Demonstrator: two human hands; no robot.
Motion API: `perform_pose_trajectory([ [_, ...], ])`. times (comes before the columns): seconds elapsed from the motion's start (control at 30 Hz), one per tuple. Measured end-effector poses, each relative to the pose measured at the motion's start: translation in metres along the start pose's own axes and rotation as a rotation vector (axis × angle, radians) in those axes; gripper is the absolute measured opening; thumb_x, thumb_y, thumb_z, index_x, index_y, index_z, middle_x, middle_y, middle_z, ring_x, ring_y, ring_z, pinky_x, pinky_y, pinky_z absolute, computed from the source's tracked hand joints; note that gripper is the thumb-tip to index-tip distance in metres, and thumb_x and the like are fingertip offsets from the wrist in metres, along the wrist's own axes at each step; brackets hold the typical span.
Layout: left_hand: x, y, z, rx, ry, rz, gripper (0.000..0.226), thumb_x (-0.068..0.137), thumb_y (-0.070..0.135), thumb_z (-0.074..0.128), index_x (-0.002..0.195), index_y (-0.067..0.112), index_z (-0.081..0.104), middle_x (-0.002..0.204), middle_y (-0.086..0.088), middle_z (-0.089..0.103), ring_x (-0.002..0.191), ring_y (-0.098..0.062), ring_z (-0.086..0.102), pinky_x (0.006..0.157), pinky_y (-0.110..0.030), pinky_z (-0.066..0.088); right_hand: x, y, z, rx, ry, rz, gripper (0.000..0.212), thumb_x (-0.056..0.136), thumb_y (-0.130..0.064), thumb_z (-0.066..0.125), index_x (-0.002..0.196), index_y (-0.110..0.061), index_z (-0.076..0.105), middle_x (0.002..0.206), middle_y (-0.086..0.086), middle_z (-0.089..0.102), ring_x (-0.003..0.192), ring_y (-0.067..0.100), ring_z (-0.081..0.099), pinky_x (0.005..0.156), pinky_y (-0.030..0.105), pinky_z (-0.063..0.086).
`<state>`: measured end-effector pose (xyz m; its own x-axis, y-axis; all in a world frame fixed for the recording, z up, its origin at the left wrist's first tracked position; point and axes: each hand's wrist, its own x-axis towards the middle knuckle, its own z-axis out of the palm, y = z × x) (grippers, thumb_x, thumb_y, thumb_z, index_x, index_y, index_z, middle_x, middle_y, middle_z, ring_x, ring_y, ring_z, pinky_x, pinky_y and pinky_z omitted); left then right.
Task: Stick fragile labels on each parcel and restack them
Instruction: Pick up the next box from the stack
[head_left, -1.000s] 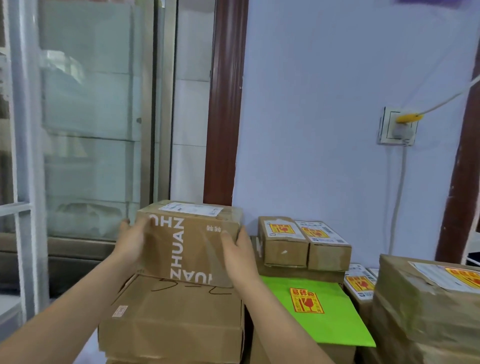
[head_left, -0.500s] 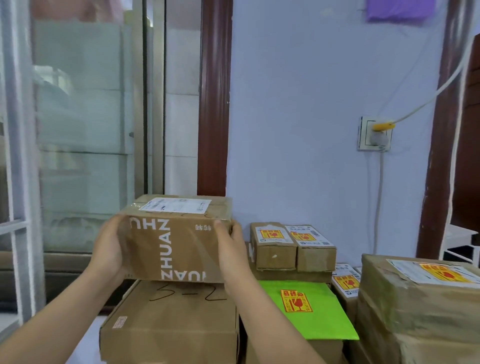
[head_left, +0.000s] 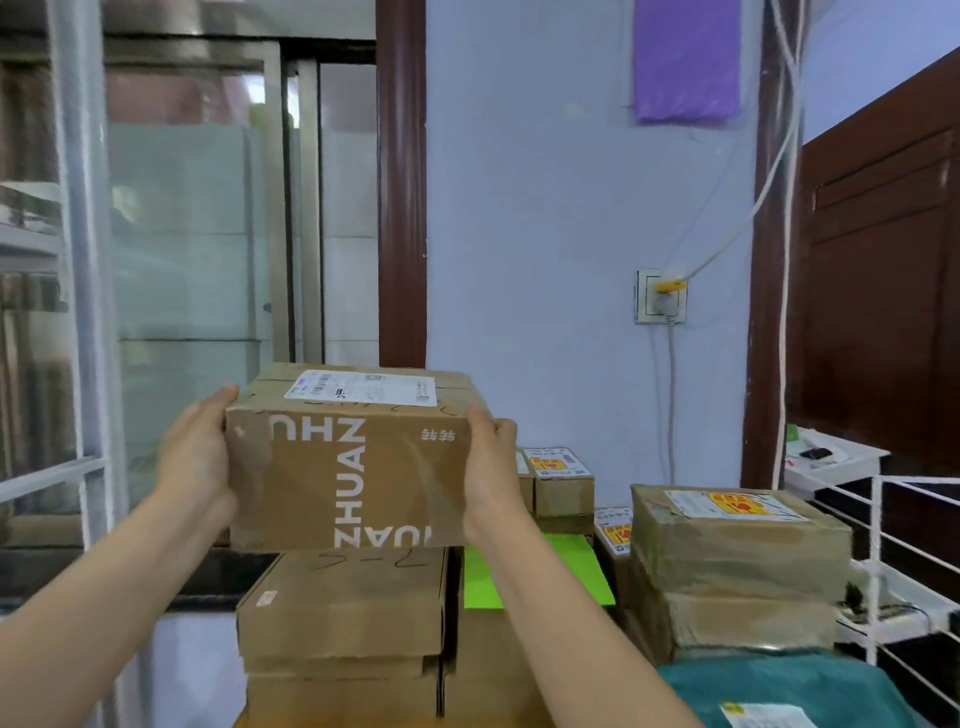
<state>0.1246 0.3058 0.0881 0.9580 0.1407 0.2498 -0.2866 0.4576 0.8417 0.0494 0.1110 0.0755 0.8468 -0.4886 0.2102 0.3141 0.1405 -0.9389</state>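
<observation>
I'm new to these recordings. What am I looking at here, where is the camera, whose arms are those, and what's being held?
There is no machine: a person wears a camera on the head, so the one view looks forward and down along their own arms. The left hand and right hand grip the sides of a brown box, lifted above a stack of plain cartons. Its top shows only a white shipping slip. To the right lie parcels already bearing yellow-and-red fragile labels: a taped parcel, small boxes and a green envelope.

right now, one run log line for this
hands: left hand + right hand hold brown printed cardboard box | fragile label: none visible | below: cardboard stack
</observation>
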Motion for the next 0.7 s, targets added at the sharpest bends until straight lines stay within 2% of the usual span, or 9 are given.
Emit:
perform_pose_trajectory([
  [0.1,-0.029,0.013,0.007,-0.002,-0.014,-0.053,0.028,0.089,0.049,0.057,0.104,0.028,0.066,0.096,-0.003,0.074,0.092,-0.024,0.068,0.094,-0.047,0.048,-0.021,-0.017,-0.013,-0.029,0.010,-0.033,0.018,0.096,-0.039,0.042,0.089,-0.022,0.039,0.105,0.007,0.051,0.092,0.020,0.047,0.082,0.038,0.044],
  [0.17,-0.049,0.020,0.013,-0.023,-0.056,-0.128,0.034,0.089,0.053,0.054,0.094,0.024,0.070,0.084,-0.002,0.074,0.081,-0.022,0.067,0.086,-0.038,0.050,-0.037,-0.028,-0.021,-0.043,0.006,-0.064,0.016,0.096,-0.037,0.042,0.087,-0.023,0.039,0.106,0.004,0.050,0.094,0.019,0.047,0.078,0.035,0.041],
  [0.23,-0.067,0.024,0.014,-0.029,-0.110,-0.179,0.039,0.090,0.054,0.048,0.082,0.021,0.068,0.069,0.000,0.072,0.072,-0.020,0.064,0.078,-0.035,0.048,-0.051,-0.039,-0.030,-0.081,0.014,-0.099,0.016,0.096,-0.037,0.042,0.087,-0.024,0.039,0.106,0.003,0.050,0.095,0.017,0.046,0.076,0.032,0.039],
  [0.27,-0.076,0.025,0.014,-0.030,-0.141,-0.183,0.041,0.092,0.053,0.046,0.082,0.021,0.067,0.068,-0.001,0.072,0.071,-0.020,0.064,0.076,-0.035,0.048,-0.058,-0.044,-0.035,-0.096,0.019,-0.116,0.016,0.096,-0.037,0.042,0.087,-0.024,0.040,0.106,0.002,0.051,0.093,0.015,0.046,0.073,0.030,0.039],
  [0.37,-0.099,0.025,0.012,-0.030,-0.219,-0.193,0.040,0.095,0.050,0.041,0.088,0.020,0.067,0.073,-0.002,0.073,0.068,-0.018,0.067,0.072,-0.034,0.049,-0.076,-0.055,-0.053,-0.106,0.035,-0.137,0.013,0.096,-0.034,0.044,0.088,-0.023,0.042,0.106,0.002,0.052,0.090,0.013,0.046,0.067,0.027,0.036],
  [0.47,-0.121,0.027,0.010,-0.011,-0.269,-0.208,0.036,0.095,0.044,0.043,0.087,0.019,0.067,0.073,-0.003,0.073,0.058,-0.016,0.068,0.067,-0.034,0.049,-0.096,-0.056,-0.071,-0.106,0.042,-0.137,0.012,0.096,-0.031,0.043,0.092,-0.020,0.043,0.101,0.002,0.051,0.088,0.015,0.047,0.073,0.031,0.040],
  [0.53,-0.136,0.028,0.010,-0.001,-0.298,-0.224,0.032,0.094,0.042,0.046,0.091,0.017,0.067,0.074,-0.004,0.073,0.058,-0.017,0.068,0.064,-0.032,0.050,-0.111,-0.055,-0.082,-0.110,0.043,-0.128,0.012,0.096,-0.031,0.043,0.095,-0.020,0.044,0.099,0.002,0.052,0.086,0.015,0.048,0.075,0.033,0.042],
  [0.63,-0.155,0.031,0.008,0.003,-0.307,-0.272,0.030,0.093,0.039,0.048,0.090,0.015,0.067,0.075,-0.006,0.073,0.059,-0.018,0.068,0.061,-0.029,0.053,-0.132,-0.055,-0.100,-0.089,0.017,-0.093,0.011,0.096,-0.031,0.045,0.098,-0.019,0.045,0.095,0.000,0.055,0.083,0.014,0.052,0.067,0.030,0.044],
  [0.7,-0.167,0.031,0.006,0.003,-0.304,-0.292,0.029,0.091,0.038,0.051,0.089,0.015,0.068,0.079,-0.007,0.072,0.060,-0.019,0.069,0.065,-0.031,0.052,-0.146,-0.056,-0.111,-0.065,-0.002,-0.077,0.015,0.096,-0.031,0.046,0.102,-0.017,0.044,0.091,0.000,0.055,0.081,0.015,0.053,0.063,0.031,0.043],
])
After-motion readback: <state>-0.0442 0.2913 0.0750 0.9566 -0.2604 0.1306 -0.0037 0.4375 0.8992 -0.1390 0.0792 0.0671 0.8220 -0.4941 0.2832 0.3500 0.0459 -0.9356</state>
